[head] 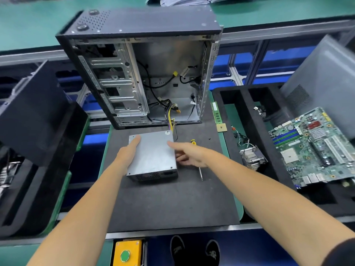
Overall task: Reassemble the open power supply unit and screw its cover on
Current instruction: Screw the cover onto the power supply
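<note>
Your left hand (pixel 128 153) lay flat, fingers straight, along the left edge of the power supply unit (pixel 152 157), while your right hand (pixel 189 153) rested loose-fingered against its right side. Between them it sat on the dark mat (pixel 169 204), a screwdriver (pixel 199 169) partly under your right hand.

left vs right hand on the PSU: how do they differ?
The left hand lies flat on the power supply unit cover's left edge; the right hand reaches in from the right side, index finger on the top. The right hand covers the screwdriver; the left is clear of it. Both touch the unit.
</note>
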